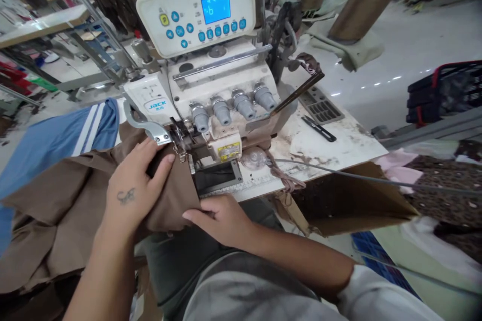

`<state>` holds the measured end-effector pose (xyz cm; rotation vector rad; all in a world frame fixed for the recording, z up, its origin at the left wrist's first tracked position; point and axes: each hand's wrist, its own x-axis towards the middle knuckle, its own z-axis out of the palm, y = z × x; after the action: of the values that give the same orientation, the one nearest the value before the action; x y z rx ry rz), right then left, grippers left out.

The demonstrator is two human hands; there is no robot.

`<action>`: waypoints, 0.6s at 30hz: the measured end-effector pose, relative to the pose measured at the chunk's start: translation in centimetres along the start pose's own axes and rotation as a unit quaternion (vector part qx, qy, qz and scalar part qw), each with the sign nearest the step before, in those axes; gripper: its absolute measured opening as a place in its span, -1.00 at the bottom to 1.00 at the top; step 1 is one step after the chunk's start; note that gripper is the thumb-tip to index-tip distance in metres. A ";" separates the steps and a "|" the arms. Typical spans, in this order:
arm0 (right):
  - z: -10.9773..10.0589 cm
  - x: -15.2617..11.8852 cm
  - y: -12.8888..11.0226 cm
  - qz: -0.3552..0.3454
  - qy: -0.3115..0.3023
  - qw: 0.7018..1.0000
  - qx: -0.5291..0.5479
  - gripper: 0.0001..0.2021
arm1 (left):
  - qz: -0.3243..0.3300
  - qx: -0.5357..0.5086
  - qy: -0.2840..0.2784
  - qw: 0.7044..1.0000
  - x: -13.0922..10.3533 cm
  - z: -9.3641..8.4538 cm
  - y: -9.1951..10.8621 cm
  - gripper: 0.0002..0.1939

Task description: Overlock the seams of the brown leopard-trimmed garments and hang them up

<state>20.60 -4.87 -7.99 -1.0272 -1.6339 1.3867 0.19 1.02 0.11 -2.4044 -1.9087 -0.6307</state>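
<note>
A length of brown fabric (176, 193) runs up to the needle area of a white overlock sewing machine (226, 70). Flat on the cloth just left of the presser foot (183, 153) lies my left hand (137, 180), its fingers stretched forward and the thumb spread apart. The fingertips are close to the machine's curved metal arm (146, 125). My right hand (222, 218) pinches the fabric's near right edge between thumb and fingers, in front of the table edge. More of the brown cloth bunches to the left, over a blue fabric with white stripes (60, 140).
Black thread snips (318, 129) and a grey compartment tray (322, 105) lie on the white table (354, 143) at right. A control panel (196, 15) tops the machine. Below right are an open cardboard box (350, 200) and a cable (339, 168). A dark basket (444, 90) stands farther right.
</note>
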 end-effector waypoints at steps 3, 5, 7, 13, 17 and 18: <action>-0.4 0.7 -0.5 -0.028 0.012 0.999 -0.018 -0.36 | -0.051 0.009 -0.020 0.998 2.6 0.1 -1.7 -0.62; -0.6 1.2 -0.8 -0.049 0.019 0.998 -0.028 -0.35 | -0.077 0.001 -0.016 0.997 4.1 0.2 -2.5 -0.67; -0.7 1.5 -1.1 -0.068 0.022 0.997 -0.032 -0.36 | -0.089 0.005 0.031 0.996 4.5 0.0 -2.6 -0.71; -0.5 1.6 -0.6 -0.128 0.010 0.991 -0.042 -0.47 | 0.016 -0.087 0.181 0.980 -2.3 -0.7 1.7 -0.76; -0.2 2.2 -0.1 -0.125 0.031 0.992 -0.007 -0.53 | 0.036 -0.065 0.101 0.992 -5.1 0.7 2.9 -0.65; 0.0 2.4 -0.2 -0.111 0.038 0.993 0.019 -0.55 | 0.031 -0.062 0.096 0.993 -4.9 1.1 2.7 -0.62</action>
<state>19.64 -2.64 -7.69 -0.8372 -1.6060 1.2131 2.21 -3.95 -1.79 -2.3619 -1.7613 -0.9648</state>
